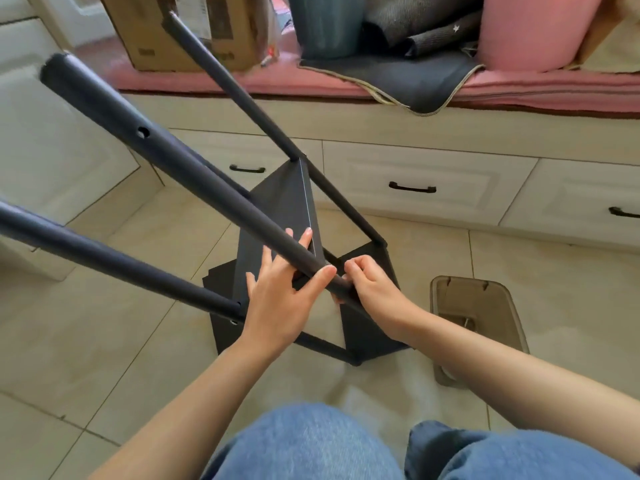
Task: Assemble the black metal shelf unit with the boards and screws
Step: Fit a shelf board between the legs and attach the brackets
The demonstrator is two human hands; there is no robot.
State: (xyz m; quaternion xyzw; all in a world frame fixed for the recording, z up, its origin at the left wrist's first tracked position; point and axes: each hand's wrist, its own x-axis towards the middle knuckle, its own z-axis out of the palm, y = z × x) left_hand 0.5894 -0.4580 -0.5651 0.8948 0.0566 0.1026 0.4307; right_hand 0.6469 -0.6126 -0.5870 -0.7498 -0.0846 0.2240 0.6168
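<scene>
The black metal shelf frame [349, 206] stands on the tiled floor, with several long tubes rising toward me. A black board [280, 216] leans tilted inside the frame, and another black board [223, 327] lies flat at its base. My left hand [280, 299] holds the nearest tube [194, 174], thumb on its near side and fingers reaching behind it. My right hand [370, 285] grips the same tube just lower, where it meets the frame's corner. Whether it holds a screw is hidden.
A translucent brown plastic tray [485, 299] sits on the floor to the right. Behind the frame runs a cream drawer bench [415, 168] topped by a pink cushion, a cardboard box [187, 32] and folded fabrics. My knees in blue jeans [311, 445] fill the bottom.
</scene>
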